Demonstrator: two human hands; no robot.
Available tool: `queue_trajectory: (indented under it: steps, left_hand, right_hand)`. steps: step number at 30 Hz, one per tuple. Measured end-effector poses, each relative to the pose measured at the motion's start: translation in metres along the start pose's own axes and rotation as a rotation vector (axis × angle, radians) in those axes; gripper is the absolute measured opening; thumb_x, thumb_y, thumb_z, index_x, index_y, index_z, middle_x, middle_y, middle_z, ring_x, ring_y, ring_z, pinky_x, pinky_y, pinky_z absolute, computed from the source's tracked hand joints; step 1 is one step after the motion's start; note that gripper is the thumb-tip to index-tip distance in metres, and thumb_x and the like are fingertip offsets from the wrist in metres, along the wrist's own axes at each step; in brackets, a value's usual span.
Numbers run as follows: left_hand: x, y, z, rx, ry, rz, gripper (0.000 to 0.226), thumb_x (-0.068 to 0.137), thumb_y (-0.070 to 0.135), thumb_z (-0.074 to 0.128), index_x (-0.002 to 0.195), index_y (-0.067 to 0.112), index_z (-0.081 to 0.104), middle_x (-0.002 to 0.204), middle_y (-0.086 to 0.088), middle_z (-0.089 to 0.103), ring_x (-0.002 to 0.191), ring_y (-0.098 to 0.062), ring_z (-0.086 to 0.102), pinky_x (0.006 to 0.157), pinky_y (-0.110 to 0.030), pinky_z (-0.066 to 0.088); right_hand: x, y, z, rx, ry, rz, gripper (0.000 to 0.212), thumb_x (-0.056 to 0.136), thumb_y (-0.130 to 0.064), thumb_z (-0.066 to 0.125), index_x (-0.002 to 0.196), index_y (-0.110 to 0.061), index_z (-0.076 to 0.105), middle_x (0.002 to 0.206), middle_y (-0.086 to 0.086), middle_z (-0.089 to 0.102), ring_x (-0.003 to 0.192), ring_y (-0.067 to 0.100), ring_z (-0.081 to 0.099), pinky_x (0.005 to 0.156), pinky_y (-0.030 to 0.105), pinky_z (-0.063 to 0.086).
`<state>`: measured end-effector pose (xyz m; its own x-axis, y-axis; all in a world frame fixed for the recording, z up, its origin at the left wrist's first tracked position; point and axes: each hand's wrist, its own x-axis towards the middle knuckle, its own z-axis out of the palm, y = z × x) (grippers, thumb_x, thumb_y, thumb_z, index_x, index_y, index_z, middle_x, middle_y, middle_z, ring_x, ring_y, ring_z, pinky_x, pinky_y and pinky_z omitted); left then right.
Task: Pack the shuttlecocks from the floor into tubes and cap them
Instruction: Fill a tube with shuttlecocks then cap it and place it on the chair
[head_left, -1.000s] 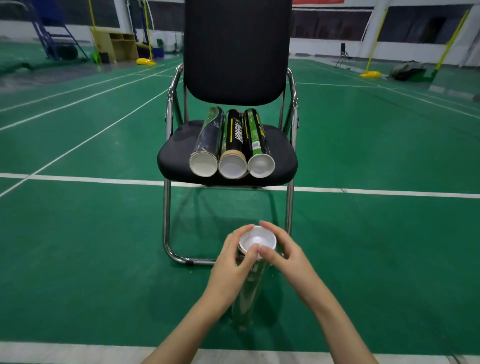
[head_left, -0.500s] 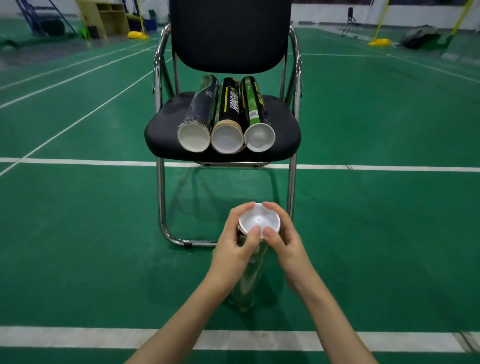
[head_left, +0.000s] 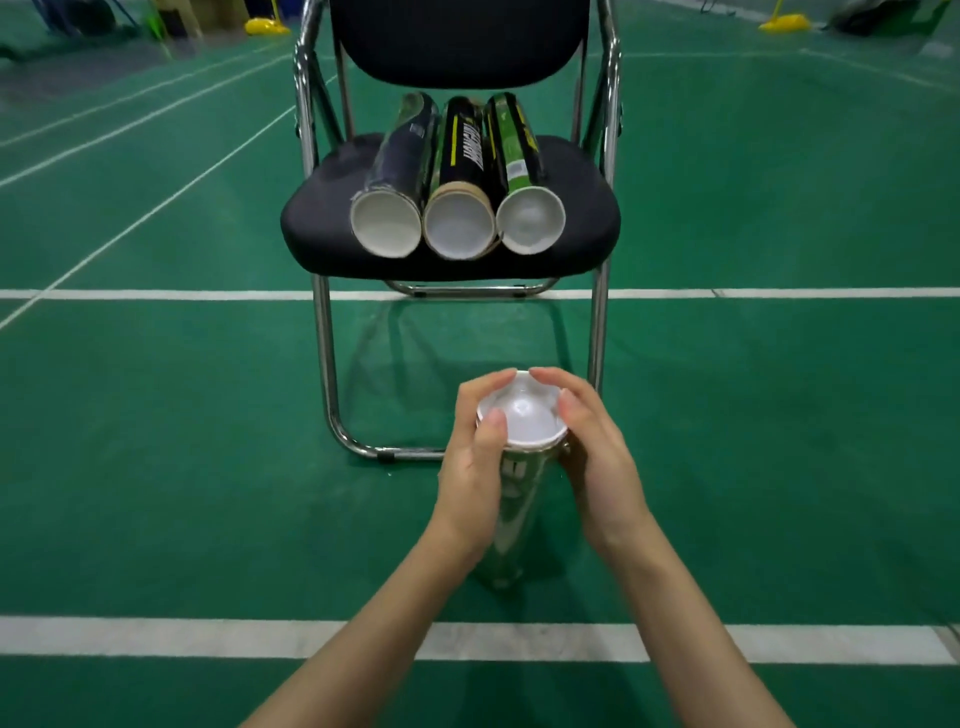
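Both hands are working the top of a silver tube (head_left: 511, 512) standing upright on the green court floor (head_left: 156, 467), just in front of the chair (head_left: 452, 47). Left hand (head_left: 475, 467) is wrapping the tube's upper end, thumb pressing on the rim of the white cap (head_left: 522, 421), fingers curling round the far edge. Right hand (head_left: 592, 452) is doing the same from the other side, fingertips on the rim. Neither hand is free; both are grasping cap and tube top.

Cap is sitting on the tube mouth. Looks seated or nearly so, can't tell if it's fully pressed home.

Progress, as a judgement: late stage.
- Three tubes (head_left: 457, 176) are lying side by side, touching, on the chair seat (head_left: 587, 218), each showing a white capped end toward the camera. Those read as done.
- Fourth tube is being capped now.
- No loose shuttlecocks are showing on the visible floor.

Remaining: probably finishing this cap and putting the tube with the others. Tube contents aren't visible, so fill level is unknown.
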<state>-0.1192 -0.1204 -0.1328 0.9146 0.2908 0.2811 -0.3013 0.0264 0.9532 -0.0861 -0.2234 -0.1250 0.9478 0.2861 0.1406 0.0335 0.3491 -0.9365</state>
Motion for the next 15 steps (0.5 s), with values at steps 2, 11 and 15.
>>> queue_trajectory:
  steps: [2, 11, 15]
  left_hand:
    - [0.001, 0.006, 0.002, 0.021, 0.0, -0.039, 0.041, 0.08, 0.047, 0.042, 0.112, 0.024, 0.054, 0.101, 0.016, 0.064, 0.092, -0.002, 0.06, 0.077, -0.016, 0.046]
    - [0.002, 0.026, 0.003, -0.011, 0.063, -0.094, 0.022, 0.1, 0.012, 0.037, 0.097, 0.012, 0.059, 0.094, -0.001, 0.063, 0.08, 0.001, 0.06, 0.068, -0.01, 0.044]
    - [0.003, 0.018, 0.003, -0.064, 0.108, -0.091, 0.027, 0.087, 0.021, 0.04, 0.1, 0.015, 0.063, 0.109, -0.015, 0.06, 0.096, -0.018, 0.06, 0.077, -0.019, 0.047]
  right_hand:
    - [0.001, -0.006, 0.002, -0.027, 0.029, 0.013, 0.022, 0.084, -0.025, 0.049, 0.096, -0.025, 0.068, 0.102, -0.001, 0.068, 0.092, 0.013, 0.061, 0.076, 0.021, 0.048]
    - [0.008, -0.02, 0.016, 0.006, 0.049, 0.11, 0.016, 0.093, -0.014, 0.046, 0.096, -0.013, 0.062, 0.09, 0.004, 0.065, 0.079, 0.013, 0.06, 0.064, 0.018, 0.048]
    - [0.008, -0.017, 0.014, 0.013, 0.078, 0.11, 0.026, 0.092, -0.01, 0.046, 0.107, -0.023, 0.062, 0.086, 0.007, 0.06, 0.074, 0.011, 0.061, 0.063, 0.019, 0.049]
